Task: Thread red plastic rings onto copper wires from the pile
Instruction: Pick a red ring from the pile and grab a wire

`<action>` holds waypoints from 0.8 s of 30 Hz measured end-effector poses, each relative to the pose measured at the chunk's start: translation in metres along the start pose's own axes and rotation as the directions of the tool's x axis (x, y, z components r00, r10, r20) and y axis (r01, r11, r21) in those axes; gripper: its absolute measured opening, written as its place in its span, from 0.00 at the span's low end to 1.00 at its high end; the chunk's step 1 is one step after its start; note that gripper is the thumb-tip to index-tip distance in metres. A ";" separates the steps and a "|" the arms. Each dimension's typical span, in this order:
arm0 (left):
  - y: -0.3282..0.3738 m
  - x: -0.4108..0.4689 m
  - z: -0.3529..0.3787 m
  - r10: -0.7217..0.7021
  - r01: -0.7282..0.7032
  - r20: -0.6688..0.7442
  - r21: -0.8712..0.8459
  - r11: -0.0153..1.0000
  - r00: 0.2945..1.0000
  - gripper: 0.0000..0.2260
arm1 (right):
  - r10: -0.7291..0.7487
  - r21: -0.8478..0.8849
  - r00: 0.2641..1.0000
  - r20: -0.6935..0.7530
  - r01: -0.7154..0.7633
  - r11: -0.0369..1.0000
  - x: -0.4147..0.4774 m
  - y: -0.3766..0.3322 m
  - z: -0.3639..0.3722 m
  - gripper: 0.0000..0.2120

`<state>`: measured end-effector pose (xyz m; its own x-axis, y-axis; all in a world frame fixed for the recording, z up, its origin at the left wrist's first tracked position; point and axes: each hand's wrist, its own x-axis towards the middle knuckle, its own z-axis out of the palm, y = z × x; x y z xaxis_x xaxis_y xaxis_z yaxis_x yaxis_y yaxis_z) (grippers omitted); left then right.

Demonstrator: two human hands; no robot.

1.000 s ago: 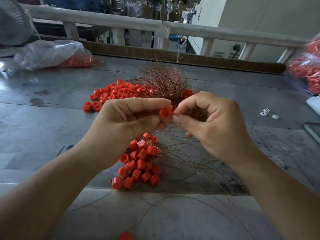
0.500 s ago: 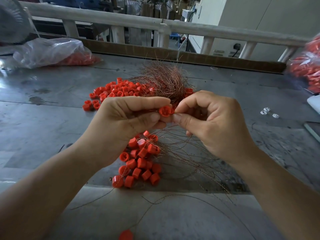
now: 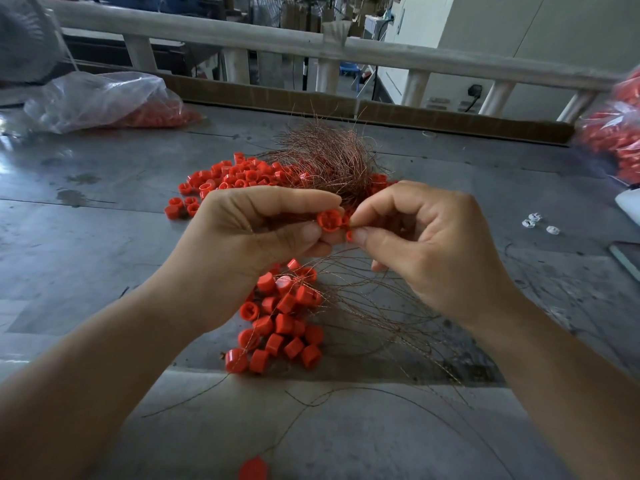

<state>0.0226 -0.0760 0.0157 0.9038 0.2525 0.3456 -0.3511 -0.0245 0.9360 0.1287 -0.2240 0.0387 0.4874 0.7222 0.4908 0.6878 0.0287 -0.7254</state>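
Small red plastic ring pinched in left hand fingers, right hand fingers pinching thin copper wire; flimsy tip could buckle, missing hole.

A clear plastic bag lies on the far left of the grey table, three small white clips sit to the right, and a pale railing runs behind.

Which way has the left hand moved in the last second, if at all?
No. The left hand still sits just above the near ring pile, pinching a red ring.
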 end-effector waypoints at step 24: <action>0.006 0.001 0.004 -0.148 0.128 -0.023 -0.391 0.911 0.989 0.09 | 0.096 0.194 0.976 0.197 -0.135 0.972 0.000 0.007 0.006 0.13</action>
<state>0.0223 -0.0793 0.0216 0.9401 0.2751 0.2015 -0.3004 0.3884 0.8712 0.1304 -0.2193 0.0310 0.4357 0.8435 0.3142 0.4982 0.0647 -0.8646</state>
